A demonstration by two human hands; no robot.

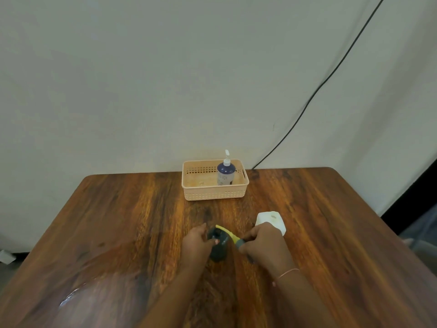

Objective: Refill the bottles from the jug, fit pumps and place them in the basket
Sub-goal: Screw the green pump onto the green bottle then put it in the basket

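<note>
A dark bottle [218, 245] stands on the wooden table [118, 233] in front of me, its mouth uncovered. My left hand [196, 242] grips its left side. My right hand [264, 245] holds a pump with a yellow head and grey collar [233, 236], tilted just right of the bottle mouth. Behind my right hand sits the white jug [272, 220], partly hidden. At the far edge stands a peach basket [214, 192] holding a blue bottle with a white pump [225, 172] in its right half.
A black cable [331, 74] runs down the wall to the table's back right corner. The wall is close behind the basket. A dark gap and grey objects lie off the table's right edge.
</note>
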